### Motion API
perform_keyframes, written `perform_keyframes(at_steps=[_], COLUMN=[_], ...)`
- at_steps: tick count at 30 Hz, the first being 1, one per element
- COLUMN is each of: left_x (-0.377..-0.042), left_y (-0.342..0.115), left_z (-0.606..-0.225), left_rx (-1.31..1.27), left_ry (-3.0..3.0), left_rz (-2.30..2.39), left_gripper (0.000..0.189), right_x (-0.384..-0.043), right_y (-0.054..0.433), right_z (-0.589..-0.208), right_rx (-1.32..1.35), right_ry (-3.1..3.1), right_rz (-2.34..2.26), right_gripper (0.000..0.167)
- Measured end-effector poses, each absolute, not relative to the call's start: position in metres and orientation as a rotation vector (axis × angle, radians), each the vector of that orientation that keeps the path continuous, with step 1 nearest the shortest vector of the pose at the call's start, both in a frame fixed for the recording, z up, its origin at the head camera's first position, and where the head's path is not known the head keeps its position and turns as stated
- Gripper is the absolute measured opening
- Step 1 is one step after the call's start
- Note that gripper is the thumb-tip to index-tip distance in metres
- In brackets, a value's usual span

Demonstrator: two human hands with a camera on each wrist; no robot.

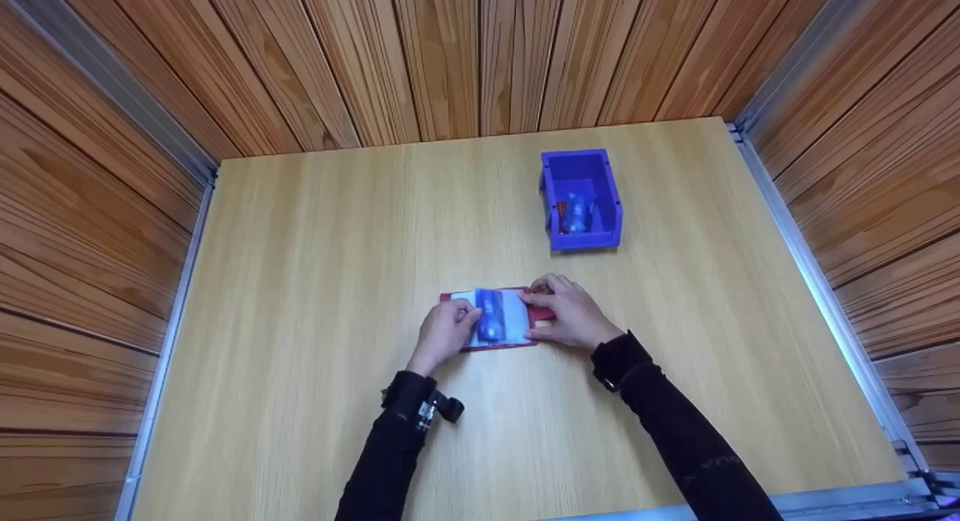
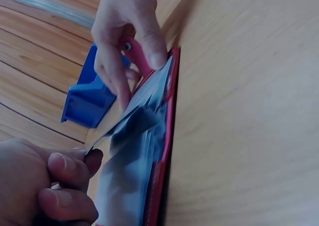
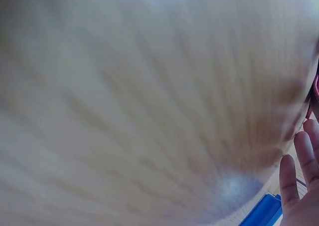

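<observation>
A red card holder point(image 1: 480, 347) lies open on the table, with clear plastic sleeves point(image 1: 516, 314) inside. One bluish, shiny sleeve leaf point(image 1: 490, 316) stands raised across its middle. My left hand point(image 1: 445, 329) pinches that leaf by its edge between thumb and fingers, as the left wrist view shows from the side. At the right end, my right hand point(image 1: 574, 314) grips the holder across its width, thumb on the near edge and fingers on the far edge. A red strap with a snap point(image 2: 130, 45) pokes out beneath that hand. The right wrist view catches only some fingers point(image 3: 304, 156).
A blue bin point(image 1: 585, 241) stands behind the card holder, to the right. Inside it are a clear bluish item point(image 1: 576, 213) and something red point(image 1: 562, 216), their kinds unclear. Wood-patterned walls point(image 1: 442, 55) and metal rails point(image 1: 810, 269) border the table point(image 1: 315, 281).
</observation>
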State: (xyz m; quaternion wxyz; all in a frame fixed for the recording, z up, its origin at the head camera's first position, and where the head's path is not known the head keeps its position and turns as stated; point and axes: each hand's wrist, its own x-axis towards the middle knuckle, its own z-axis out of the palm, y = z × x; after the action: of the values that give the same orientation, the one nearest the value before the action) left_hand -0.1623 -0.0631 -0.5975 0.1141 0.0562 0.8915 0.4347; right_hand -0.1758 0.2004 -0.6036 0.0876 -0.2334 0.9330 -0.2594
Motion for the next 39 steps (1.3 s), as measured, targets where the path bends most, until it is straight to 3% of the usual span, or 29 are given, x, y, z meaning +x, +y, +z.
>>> perform_keyframes(at_steps=[13, 39], left_x=[-0.162, -0.160], left_y=[-0.106, -0.094], left_z=[-0.594, -0.596], left_rx=[0.027, 0.115], left_ry=[2.414, 2.341], left_rz=[1.562, 1.688], left_gripper=[0.022, 0.023], right_x=[-0.177, -0.178], right_y=[0.201, 0.202], right_z=[-0.605, -0.601], right_rx=[-0.677, -0.706], right_ry=[2.760, 2.768], right_rz=[-0.765, -0.773], right_gripper=[0.074, 0.073])
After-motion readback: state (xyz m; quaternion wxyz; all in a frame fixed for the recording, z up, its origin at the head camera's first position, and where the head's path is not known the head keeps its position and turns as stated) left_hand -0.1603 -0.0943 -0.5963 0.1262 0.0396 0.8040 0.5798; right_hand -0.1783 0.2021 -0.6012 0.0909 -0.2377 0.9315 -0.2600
